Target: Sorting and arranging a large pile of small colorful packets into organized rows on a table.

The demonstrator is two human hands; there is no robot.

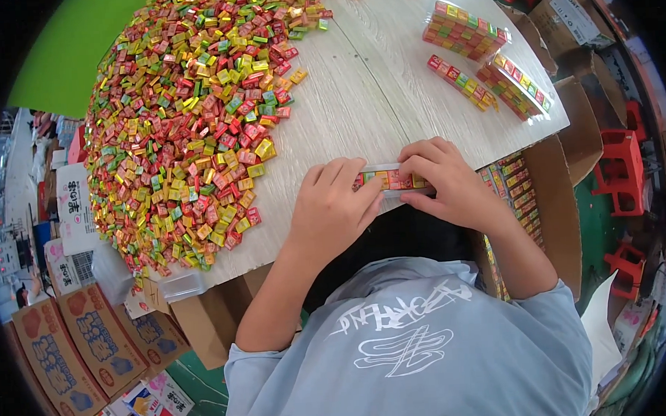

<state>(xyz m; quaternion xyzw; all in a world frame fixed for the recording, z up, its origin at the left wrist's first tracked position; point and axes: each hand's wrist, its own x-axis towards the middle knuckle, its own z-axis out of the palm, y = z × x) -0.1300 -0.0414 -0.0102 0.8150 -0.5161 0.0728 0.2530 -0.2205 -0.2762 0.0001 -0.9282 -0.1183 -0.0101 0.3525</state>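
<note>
While both hands rest at the near edge of the pale wooden table (358, 95), they meet over a narrow clear tray (391, 180) filled with a single row of small wrapped candies in red, yellow and green. The left hand (331, 208) lies palm down with its fingers curled over the tray's left end, pressing on it. The right hand (445, 182) covers the tray's right end, fingers bent and fingertips on top of the row, so the tray is pinned between the two hands and the table edge.

Just beside the left hand, spreading away across the left half of the table, sits a huge loose heap of candies (195, 117) in the same colours. Well apart, toward the far right corner, lie filled trays (465, 31), some stacked, one long row (461, 82) lying on its own.

Below the table's right edge stands an open cardboard box (552, 206) with packed rows of candies showing inside. Printed cartons (72, 353) sit on the floor at the left. The person wears a light blue shirt (428, 352).
</note>
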